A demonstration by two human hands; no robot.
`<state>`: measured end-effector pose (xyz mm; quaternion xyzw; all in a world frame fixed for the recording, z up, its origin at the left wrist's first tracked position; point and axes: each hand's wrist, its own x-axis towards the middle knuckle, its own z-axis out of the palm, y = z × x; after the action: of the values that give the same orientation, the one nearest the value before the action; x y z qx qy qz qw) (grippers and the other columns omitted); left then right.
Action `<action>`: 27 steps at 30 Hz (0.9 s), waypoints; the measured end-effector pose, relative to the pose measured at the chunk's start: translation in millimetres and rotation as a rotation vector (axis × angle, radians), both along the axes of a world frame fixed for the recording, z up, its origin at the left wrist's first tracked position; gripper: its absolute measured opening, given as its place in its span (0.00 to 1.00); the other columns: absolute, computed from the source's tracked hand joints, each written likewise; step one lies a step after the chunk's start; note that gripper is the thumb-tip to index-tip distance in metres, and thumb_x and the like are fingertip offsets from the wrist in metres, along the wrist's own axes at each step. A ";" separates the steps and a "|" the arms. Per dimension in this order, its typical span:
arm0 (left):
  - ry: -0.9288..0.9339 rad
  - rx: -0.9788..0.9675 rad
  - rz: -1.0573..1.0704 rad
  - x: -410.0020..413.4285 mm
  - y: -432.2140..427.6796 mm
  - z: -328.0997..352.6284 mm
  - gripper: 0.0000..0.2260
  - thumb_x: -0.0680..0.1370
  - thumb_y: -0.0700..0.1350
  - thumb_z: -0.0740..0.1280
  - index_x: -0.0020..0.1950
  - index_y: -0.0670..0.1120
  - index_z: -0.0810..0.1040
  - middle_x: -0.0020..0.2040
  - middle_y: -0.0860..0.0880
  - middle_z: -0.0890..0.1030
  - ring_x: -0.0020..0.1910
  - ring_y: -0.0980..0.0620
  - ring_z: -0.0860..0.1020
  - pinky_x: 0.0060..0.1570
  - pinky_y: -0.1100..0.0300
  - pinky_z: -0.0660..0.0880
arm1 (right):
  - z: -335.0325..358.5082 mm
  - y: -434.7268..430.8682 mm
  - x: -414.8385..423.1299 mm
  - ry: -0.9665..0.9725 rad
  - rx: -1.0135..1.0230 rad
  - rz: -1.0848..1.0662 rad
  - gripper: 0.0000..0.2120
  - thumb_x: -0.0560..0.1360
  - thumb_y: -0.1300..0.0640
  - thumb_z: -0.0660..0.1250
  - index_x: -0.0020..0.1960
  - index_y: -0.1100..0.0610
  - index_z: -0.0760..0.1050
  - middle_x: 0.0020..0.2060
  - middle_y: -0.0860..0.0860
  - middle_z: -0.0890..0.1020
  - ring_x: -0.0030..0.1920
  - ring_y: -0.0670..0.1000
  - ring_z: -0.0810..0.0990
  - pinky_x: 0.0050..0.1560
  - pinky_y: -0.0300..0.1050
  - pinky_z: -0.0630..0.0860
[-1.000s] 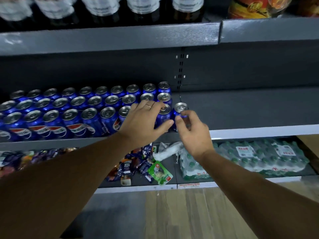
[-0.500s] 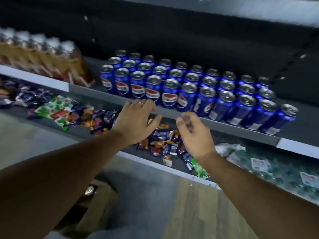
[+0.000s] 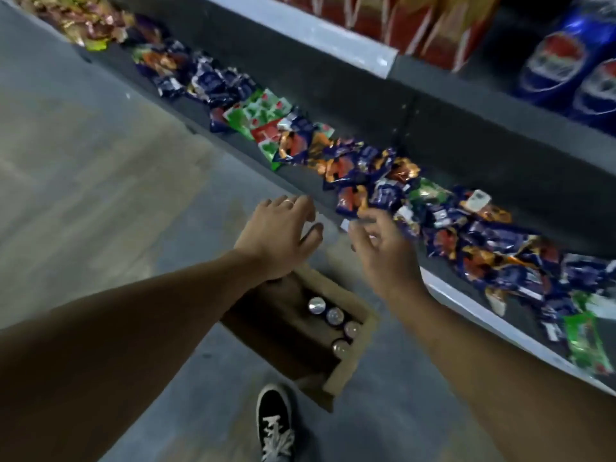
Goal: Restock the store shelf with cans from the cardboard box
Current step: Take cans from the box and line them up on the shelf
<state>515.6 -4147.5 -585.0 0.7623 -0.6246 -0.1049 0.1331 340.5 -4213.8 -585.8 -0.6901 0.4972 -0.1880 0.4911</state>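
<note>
Our left hand (image 3: 280, 235) has an open grip. The fingers are spread and a little bent, the palm faces down, and it holds nothing. A thin ring (image 3: 290, 202) sits on one finger. Our right hand (image 3: 383, 251) is just beside it, and the two do not touch. Its grip is loose too: the fingers curl softly and there is nothing in them. Both hands hang in the air over the far end of the cardboard box (image 3: 358, 351).

The box sits on the floor (image 3: 100, 181) under our hands, close to the bottom shelf (image 3: 500, 323). It is brown and its top is open. Our left wrist hides one far corner of it. Inside, along the right wall, four cans (image 3: 335, 315) stand in a row. We see only their round, shiny silver tops. Their sides are down in the dark, so we cannot tell their colour. The rest of the inside is too dark for us to see.

Lots of snack packets (image 3: 366, 181) lie in a long heap on the bottom shelf, in blue, orange, green and red. Our right fingers are in front of the near edge of the heap, and we cannot tell if they touch it.

Higher up is another shelf (image 3: 483, 98) with a grey front. On it, at the top right, stand blue cans (image 3: 550, 58) with a round red, white and blue mark. They look blurry. Red packs (image 3: 416, 25) stand to their left.

A black shoe (image 3: 275, 425) with white laces stands on the floor, near the closest corner of the box.
</note>
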 end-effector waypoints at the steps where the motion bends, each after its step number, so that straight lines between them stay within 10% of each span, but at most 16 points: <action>1: 0.008 0.024 0.003 14.3 10.2 -19.6 0.22 0.75 0.59 0.50 0.51 0.45 0.74 0.46 0.45 0.80 0.48 0.42 0.76 0.46 0.55 0.61 | -16.1 7.8 16.8 0.016 0.018 0.029 0.15 0.81 0.44 0.62 0.64 0.49 0.73 0.48 0.42 0.78 0.45 0.38 0.78 0.42 0.36 0.71; 11: 0.105 0.338 0.168 59.3 72.0 -212.3 0.15 0.80 0.54 0.60 0.60 0.45 0.73 0.56 0.44 0.77 0.55 0.42 0.76 0.51 0.52 0.70 | -199.5 71.4 86.8 0.155 0.202 0.092 0.17 0.81 0.46 0.61 0.67 0.51 0.73 0.44 0.40 0.77 0.40 0.32 0.74 0.36 0.24 0.68; 23: 0.297 0.591 0.370 72.8 37.5 -383.6 0.27 0.81 0.50 0.64 0.78 0.49 0.58 0.70 0.44 0.72 0.64 0.44 0.75 0.61 0.49 0.74 | -360.0 81.3 88.0 0.187 0.379 0.013 0.17 0.80 0.45 0.62 0.66 0.51 0.73 0.53 0.46 0.82 0.51 0.45 0.80 0.48 0.41 0.75; 27: 0.251 0.623 0.404 83.0 25.0 -427.2 0.35 0.80 0.50 0.67 0.81 0.50 0.50 0.79 0.44 0.56 0.75 0.40 0.63 0.72 0.44 0.64 | -392.5 81.4 85.6 0.183 0.381 -0.039 0.16 0.80 0.45 0.63 0.65 0.50 0.74 0.53 0.45 0.81 0.52 0.45 0.80 0.54 0.47 0.78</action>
<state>598.7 -4122.5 -1012.2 0.8551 -0.3790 -0.3535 -0.0115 426.2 -4132.4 -978.4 -0.5895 0.5795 -0.0365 0.5615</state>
